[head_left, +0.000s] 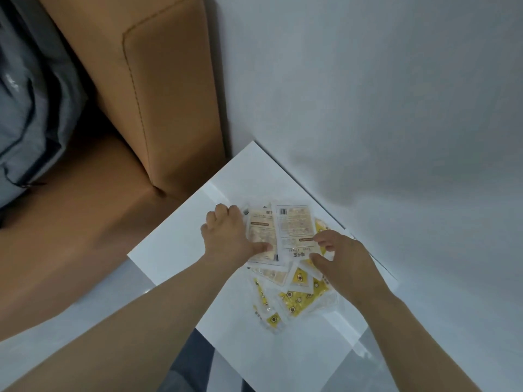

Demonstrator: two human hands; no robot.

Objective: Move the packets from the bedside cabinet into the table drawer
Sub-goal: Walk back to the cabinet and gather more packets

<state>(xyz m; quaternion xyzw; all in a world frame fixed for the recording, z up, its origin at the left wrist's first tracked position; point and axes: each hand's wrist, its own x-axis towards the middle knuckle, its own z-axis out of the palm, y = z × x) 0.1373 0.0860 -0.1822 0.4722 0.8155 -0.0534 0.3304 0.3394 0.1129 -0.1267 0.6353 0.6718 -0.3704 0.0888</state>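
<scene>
White wall (368, 80) meets a tan padded headboard (169, 94) at the corner; grey bedding (28, 108) lies at far left. Set into that corner is the white top of the bedside cabinet (175, 244).

Location of goods: the packets (291, 230) lie in a loose overlapping heap on the cabinet top. Pale printed ones are uppermost and yellow-patterned packets (294, 301) are fanned out beneath, nearer the person. None has left the surface.

Left hand (226, 236): fingers curled over the heap's left edge, thumb (261, 247) pressed flat on a pale packet. Right hand (348, 258): thumb and fingers closed on the right edge of the uppermost pale packets.

Assessment: the step in hand is gathering the heap between both hands, before any lift. The table drawer is not in view. The next move calls for squaring the stack and drawing in the yellow strays, which sit outside both grips, then lifting level so that the slippery wrappers do not slide apart
</scene>
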